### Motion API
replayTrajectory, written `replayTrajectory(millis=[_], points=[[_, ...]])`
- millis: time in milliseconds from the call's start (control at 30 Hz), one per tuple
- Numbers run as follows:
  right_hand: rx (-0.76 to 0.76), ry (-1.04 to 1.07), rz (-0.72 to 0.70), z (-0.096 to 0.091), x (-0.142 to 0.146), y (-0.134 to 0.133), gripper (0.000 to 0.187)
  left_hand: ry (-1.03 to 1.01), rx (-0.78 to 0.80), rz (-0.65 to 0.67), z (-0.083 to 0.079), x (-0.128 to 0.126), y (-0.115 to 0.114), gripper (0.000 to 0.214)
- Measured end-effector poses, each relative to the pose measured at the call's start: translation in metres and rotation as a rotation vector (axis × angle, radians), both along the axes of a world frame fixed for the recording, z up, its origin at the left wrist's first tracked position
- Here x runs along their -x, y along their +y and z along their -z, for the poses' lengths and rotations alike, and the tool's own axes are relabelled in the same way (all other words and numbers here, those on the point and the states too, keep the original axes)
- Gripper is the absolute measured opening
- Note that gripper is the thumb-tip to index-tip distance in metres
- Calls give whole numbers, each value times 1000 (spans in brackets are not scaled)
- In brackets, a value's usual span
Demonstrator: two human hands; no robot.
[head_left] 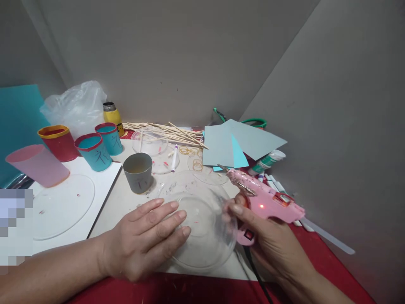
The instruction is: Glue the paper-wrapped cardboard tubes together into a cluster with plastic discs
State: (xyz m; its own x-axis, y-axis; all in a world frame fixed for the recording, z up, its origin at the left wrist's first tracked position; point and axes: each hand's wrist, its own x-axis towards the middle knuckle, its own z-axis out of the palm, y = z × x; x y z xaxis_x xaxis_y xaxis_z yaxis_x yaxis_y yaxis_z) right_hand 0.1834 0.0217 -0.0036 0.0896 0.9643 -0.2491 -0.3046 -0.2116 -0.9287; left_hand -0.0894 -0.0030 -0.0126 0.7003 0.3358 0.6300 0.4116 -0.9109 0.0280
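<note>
In front of me a clear bowl [202,228] sits upside down on the counter [126,202], my left hand [148,240] flat on its left side. My right hand [268,240] holds a glue gun [268,200] at its right edge (nozzle pointing back-left). Behind the bowl stands a small cup [138,172]; further back lie sticks [167,133], with paper sheets [240,143] to their right.

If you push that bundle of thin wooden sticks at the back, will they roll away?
Probably a little. The wooden sticks look round and thin, so loose ones may roll or scatter. They lie in a crisscross heap, which should slow them. They look light and likely snap easily.
</note>
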Motion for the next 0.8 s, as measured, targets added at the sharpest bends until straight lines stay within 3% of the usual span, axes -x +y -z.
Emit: replayTrajectory(millis=[167, 267, 333, 400, 500, 567, 633, 800], points=[[2, -31, -16, -4, 2, 1, 43, -21, 59, -123, 8, -1, 4, 48], [-24, -97, 8, -7, 1, 3, 47, -182, 131, -182, 11, 0, 10, 58], [-34, -146, 14, -6, -2, 3, 48, -375, 330, -256, 8, -2, 11, 60], [-49, -201, 4, -4, -5, 2, 47, -580, 696, -294, 2, -6, 10, 53], [-50, -272, -39, 3, -9, 1, 43, -835, 1308, -193, -5, -14, 10, 42], [-31, -268, -75, 7, -9, 0, 41, -911, 1562, -97, -6, -18, 11, 40], [-6, -210, -86, 9, -8, 0, 42, -945, 1680, -31, -3, -20, 14, 35], [15, -46, -57, 4, -3, 2, 42, -1019, 1805, 81, 3, -17, 20, 26]])
